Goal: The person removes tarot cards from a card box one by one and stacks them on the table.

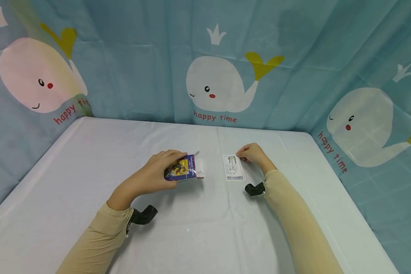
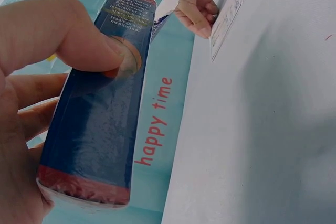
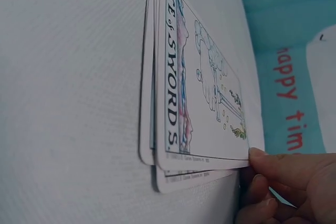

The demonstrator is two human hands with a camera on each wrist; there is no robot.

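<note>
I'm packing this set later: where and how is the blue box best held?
Probably across its two long narrow sides, coming from the person's left, as the left grip does: the blue box is slim enough to span, and its open flaps point right, so that end stays clear.

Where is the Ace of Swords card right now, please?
In the head view, the Ace of Swords card is right of centre, atop other cards, its edge pinched by the right hand, with the Universal Waite box to its left.
</note>
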